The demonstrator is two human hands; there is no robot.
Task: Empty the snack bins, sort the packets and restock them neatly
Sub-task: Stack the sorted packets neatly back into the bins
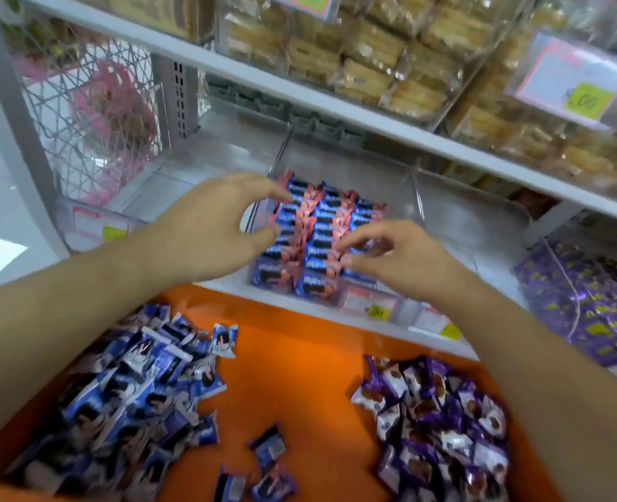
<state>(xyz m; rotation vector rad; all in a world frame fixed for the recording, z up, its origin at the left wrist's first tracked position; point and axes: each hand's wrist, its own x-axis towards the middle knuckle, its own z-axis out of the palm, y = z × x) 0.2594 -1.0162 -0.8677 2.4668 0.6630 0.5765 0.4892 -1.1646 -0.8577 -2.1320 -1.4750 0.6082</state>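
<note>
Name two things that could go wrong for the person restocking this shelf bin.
1. The left hand and right hand hover close over the neat blue-pink rows; a bump could knock them askew.
2. Loose blue packets lie between the blue pile and purple pile on the orange tray; sorts could mix.

Two hands are in view, the left hand (205, 226) and the right hand (401, 255), both at about twelve o'clock over one clear bin (401, 197) that holds three rows of blue-and-pink packets (317, 233). On the orange worktop (299, 364) lie two heaps: blue-and-white packets (129, 385) at eight o'clock and purple packets (440, 422) at four o'clock. Three loose blue packets (267, 447) lie at six o'clock; the heaps are too many to count.
</note>
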